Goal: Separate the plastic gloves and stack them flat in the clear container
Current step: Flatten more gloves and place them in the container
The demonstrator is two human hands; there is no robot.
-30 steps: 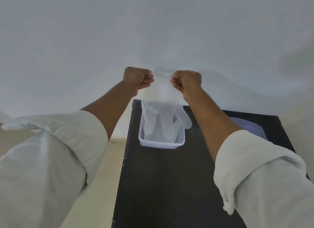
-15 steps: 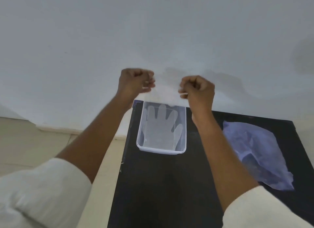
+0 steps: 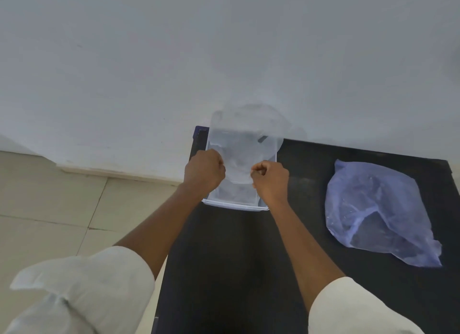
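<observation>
both my hands, left (image 3: 204, 170) and right (image 3: 270, 179), pinch the plastic glove (image 3: 245, 139) by its cuff, spread above the clear container (image 3: 235, 205) on the black counter (image 3: 249, 259).

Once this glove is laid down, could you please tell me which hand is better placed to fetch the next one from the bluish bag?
Probably the right hand: the bluish bag lies on its side of the black table. The left hand, also pinching the glove over the container, would have to cross over.
</observation>
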